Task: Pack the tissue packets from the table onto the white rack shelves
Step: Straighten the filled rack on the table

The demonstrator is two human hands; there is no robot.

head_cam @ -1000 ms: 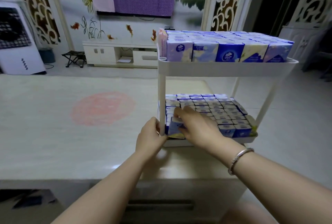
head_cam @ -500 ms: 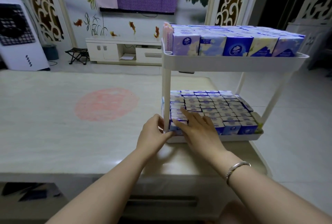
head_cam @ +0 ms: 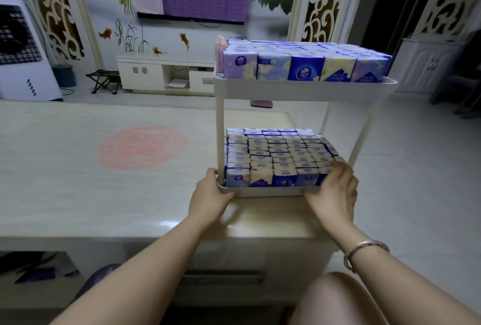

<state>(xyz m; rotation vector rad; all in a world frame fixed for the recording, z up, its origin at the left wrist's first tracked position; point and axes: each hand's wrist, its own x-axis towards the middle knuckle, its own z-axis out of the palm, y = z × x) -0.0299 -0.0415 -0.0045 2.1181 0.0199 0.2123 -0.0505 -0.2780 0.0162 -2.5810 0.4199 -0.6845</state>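
The white rack's [head_cam: 304, 90] packet-filled lower shelf [head_cam: 270, 190] is held at its near corners by the left hand [head_cam: 208, 195] and right hand [head_cam: 334, 194], each grip curled round the rim.

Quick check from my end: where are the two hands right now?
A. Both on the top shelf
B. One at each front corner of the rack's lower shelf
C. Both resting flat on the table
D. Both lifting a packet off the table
B: the left hand grips the lower shelf at its front left corner, and the right hand holds its front right corner.

Head view, forward and downward
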